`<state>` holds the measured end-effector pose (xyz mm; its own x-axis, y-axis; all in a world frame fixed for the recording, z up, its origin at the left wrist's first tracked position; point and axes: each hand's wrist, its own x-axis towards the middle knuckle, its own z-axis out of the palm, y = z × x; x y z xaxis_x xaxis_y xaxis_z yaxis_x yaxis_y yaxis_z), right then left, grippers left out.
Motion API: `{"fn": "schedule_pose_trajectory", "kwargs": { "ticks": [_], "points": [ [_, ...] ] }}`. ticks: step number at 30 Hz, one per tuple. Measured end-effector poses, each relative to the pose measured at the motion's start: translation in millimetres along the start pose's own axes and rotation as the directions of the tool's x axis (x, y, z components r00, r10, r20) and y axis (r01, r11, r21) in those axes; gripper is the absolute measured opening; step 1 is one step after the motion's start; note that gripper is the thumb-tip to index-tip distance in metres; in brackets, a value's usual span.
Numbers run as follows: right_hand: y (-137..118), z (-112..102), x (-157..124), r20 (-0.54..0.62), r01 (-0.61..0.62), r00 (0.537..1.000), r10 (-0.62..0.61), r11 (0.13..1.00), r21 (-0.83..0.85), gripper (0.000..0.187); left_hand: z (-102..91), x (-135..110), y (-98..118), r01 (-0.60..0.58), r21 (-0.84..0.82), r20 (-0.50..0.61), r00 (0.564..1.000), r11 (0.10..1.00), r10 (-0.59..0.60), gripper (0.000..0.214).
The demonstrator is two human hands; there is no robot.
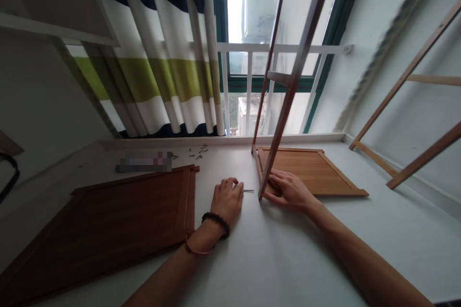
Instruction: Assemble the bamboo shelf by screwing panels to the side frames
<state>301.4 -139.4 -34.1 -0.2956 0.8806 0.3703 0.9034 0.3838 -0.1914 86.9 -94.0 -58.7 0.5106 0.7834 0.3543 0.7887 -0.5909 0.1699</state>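
A thin metal rod (248, 191) pokes out from under the fingers of my left hand (227, 196), which is closed over it low on the white surface. The rest of the rod is hidden by the hand. My right hand (286, 188) grips the lower end of a brown wooden frame (287, 100) that stands upright, leaning slightly. This frame has two long rails with a crossbar (280, 78) between them. Behind and beside the right hand lies a wooden panel (317, 172), flat on the surface.
A larger wooden panel (108, 230) lies at the left. Several screws (200, 153) are scattered near the back edge, beside a blurred-out pack (144, 161). Another wooden frame (406, 76) leans on the right wall. A striped curtain (162, 76) and a white window railing (248, 48) are behind.
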Motion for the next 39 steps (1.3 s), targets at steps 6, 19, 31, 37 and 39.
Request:
{"fn": "schedule_pose_trajectory", "kwargs": {
  "ticks": [6,19,31,37,39],
  "points": [
    [-14,-3,-2,-0.09,-0.18,0.981,0.175,0.982,-0.056,0.041,9.0,-7,-1,-0.026,-0.02,-0.01,1.0,0.999,0.026,0.032],
    [-5,6,10,-0.144,-0.168,0.975,0.168,0.986,0.012,0.025,-23.4,80,-118,0.384,0.211,0.062,0.912,0.899,-0.405,0.043],
    [-7,-11,10,-0.033,-0.317,0.948,0.315,0.946,-0.072,0.039,-7.7,99,-145,0.439,0.266,0.1,0.873,0.858,-0.477,0.026],
    [-10,-26,9,0.038,-0.267,0.961,0.274,0.954,-0.136,0.043,-12.1,104,-149,0.477,0.214,0.063,0.864,0.852,-0.5,0.027],
    [-9,-28,8,0.048,-0.25,0.965,0.259,0.958,-0.144,0.046,-12.4,106,-151,0.481,0.174,0.046,0.867,0.859,-0.496,0.026]
  ]
}}
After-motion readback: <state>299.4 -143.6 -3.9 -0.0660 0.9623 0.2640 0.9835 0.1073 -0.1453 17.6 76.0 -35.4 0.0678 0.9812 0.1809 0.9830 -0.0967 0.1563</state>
